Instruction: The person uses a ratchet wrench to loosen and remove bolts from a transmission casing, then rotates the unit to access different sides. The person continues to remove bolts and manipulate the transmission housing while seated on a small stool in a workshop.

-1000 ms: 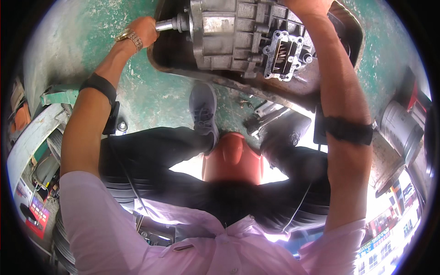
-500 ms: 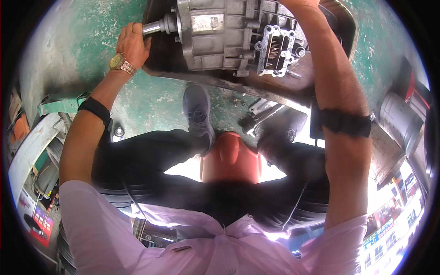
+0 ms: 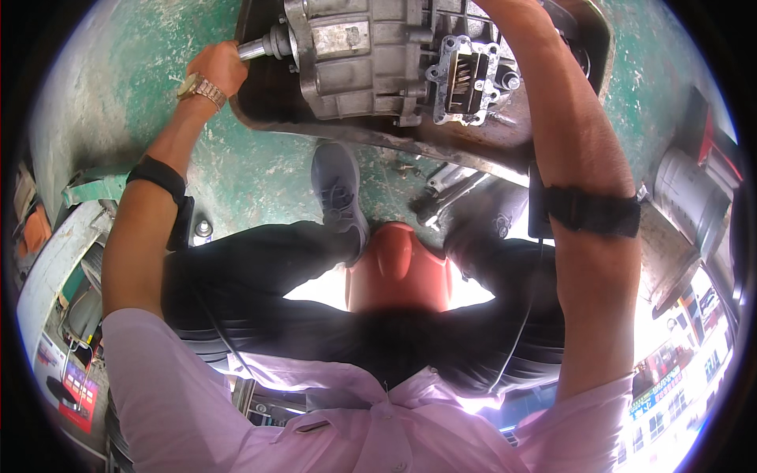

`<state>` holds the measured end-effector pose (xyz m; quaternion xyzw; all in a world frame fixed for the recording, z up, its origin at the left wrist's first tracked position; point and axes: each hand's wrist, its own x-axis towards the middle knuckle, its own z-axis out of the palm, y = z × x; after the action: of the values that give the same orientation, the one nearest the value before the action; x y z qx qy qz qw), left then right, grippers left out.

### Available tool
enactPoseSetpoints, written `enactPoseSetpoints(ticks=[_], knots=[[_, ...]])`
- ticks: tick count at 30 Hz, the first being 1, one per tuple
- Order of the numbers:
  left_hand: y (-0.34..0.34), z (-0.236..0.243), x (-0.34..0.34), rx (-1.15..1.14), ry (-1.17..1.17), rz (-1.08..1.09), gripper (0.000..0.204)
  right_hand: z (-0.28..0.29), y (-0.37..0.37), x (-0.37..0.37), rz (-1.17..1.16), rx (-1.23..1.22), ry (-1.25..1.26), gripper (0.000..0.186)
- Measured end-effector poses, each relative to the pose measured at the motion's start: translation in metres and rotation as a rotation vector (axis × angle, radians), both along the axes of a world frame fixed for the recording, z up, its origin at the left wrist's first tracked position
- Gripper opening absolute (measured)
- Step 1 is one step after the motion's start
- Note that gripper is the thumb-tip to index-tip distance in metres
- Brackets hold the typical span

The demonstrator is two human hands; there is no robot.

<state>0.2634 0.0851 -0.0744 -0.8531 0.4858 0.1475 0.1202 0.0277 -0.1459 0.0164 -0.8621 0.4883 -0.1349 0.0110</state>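
A grey metal gearbox (image 3: 363,67) lies on its side in a dark metal tray (image 3: 268,106) at the top of the view. From its left end sticks a shiny input shaft (image 3: 254,50). The fingers of my left hand (image 3: 218,68) are closed round the shaft's outer tip. On the gearbox's right part, a flanged rectangular opening (image 3: 465,83) shows gear teeth inside. My right forearm reaches over the tray's right side to the gearbox's far side. That hand lies beyond the top edge, so its fingers are hidden.
Between my feet stands a red stool (image 3: 398,272) under me. Metal tools (image 3: 453,193) lie on the green floor by my right shoe. A small bottle (image 3: 203,228) stands by my left knee. A grey cylindrical container (image 3: 690,193) is at the far right.
The gearbox and tray have shifted slightly left and up in view. My left hand has closed further round the shaft tip. My right hand has slipped out past the top edge.
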Motion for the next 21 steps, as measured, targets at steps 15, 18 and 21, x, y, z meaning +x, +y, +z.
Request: enactPoseSetpoints(ticks=[15, 18, 21], knots=[[0.013, -0.024, 0.018, -0.17, 0.19, -0.072, 0.027, -0.008, 0.004, 0.0, 0.014, -0.059, -0.007, 0.062], [0.034, -0.028, -0.006, -0.463, -0.196, -0.242, 0.028, -0.007, 0.003, -0.002, 0.015, -0.082, -0.026, 0.063], [0.034, -0.022, -0.015, -0.444, -0.243, -0.217, 0.03, -0.01, -0.006, -0.002, -0.007, -0.032, -0.002, 0.065]])
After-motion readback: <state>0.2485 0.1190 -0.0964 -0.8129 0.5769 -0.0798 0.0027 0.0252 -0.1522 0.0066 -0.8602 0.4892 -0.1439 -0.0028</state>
